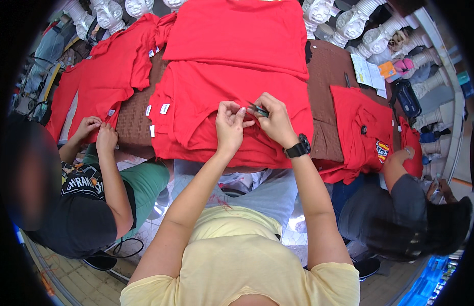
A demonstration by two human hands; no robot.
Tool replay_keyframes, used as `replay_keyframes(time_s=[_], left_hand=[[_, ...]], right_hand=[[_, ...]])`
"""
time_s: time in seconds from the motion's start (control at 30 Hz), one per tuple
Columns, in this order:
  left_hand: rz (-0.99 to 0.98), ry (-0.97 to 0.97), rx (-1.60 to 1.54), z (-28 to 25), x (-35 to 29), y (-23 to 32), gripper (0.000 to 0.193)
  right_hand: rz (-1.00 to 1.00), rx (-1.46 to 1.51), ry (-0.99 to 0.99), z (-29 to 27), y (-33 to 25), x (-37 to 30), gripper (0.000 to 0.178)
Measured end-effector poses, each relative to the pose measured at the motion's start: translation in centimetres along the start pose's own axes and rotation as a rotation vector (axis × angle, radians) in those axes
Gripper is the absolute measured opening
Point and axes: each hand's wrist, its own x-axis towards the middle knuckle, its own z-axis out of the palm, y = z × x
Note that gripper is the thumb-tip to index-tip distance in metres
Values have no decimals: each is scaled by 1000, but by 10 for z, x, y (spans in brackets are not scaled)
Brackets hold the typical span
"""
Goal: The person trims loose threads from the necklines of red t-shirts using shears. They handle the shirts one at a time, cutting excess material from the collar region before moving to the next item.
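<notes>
The left hand [229,128]'s fingers are seemingly pinching the red shirt [196,89] at mid-frame while the right hand [275,121] is clutching snips [260,110] in curled fingers, apparently trimming, the next cut calling for careful aim.

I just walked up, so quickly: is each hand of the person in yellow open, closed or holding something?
Left hand: fingers drawn together at the red cloth garment beneath; grip unclear.
Right hand: closed around a small, dark, pointed hand tool.
</notes>
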Motion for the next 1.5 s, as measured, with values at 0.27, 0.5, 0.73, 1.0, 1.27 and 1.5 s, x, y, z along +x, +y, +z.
replay_keyframes(time_s=[0.27, 0.5, 0.73, 1.0, 1.27, 1.5], left_hand=[[2, -23, -62, -4, 4, -4, 12], [-35, 16, -103, -8, 5, -8, 13], [131, -201, 630, -25, -19, 39, 16], [172, 195, 1383, -147, -29, 112, 30], [215, 145, 1034, -154, -23, 111, 18], [394, 149, 645, -150, 9, 111, 12]], right_hand=[[256, 425, 80, 10, 22, 0, 13], [262, 262, 79, -8, 6, -6, 26], [216, 45, 156, -11, 24, -11, 23], [354, -15, 418, -32, -7, -29, 25], [639, -503, 244, -13, -52, -84, 39], [554, -343, 401, -61, -11, -83, 17]])
